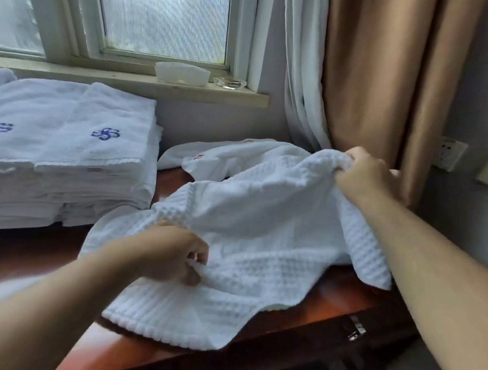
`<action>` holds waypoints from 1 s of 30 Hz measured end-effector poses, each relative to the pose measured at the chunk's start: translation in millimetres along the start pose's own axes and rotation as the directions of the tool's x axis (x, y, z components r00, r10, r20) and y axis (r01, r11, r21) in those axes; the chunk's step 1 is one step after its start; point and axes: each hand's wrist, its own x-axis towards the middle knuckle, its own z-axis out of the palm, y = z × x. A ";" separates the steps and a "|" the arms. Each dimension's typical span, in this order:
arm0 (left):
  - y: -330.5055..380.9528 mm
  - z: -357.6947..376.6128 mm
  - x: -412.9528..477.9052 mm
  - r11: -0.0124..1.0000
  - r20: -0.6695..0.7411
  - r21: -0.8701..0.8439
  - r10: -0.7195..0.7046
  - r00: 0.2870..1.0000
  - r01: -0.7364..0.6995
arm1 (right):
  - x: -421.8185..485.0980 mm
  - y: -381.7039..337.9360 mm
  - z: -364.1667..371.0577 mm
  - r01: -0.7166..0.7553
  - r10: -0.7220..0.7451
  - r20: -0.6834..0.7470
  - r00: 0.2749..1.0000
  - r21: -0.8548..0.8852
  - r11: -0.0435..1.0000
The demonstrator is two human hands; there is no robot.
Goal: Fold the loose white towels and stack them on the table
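Observation:
A loose white waffle-weave towel [256, 232] lies spread and rumpled over the right part of the reddish wooden table [299, 314]. My left hand [173, 252] pinches its near edge at the centre. My right hand [360, 173] grips a bunched corner lifted at the far right. Behind it lies another loose white towel [224, 157] with a small red mark. At the left stand two tall stacks of folded white towels [64, 153] with blue flower emblems on top.
A windowsill [157, 87] behind the table carries a white dish [181, 73] and a glass ashtray [230, 83]. White and tan curtains [362, 77] hang at the right, close to my right hand. A wall socket [449, 153] sits further right.

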 end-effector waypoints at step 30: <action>17.4 18.6 16.8 0.980 -0.463 -0.186 -0.026 0.886 -0.068 | -88.2 -33.5 48.2 0.238 -0.219 0.411 0.885 0.004 0.971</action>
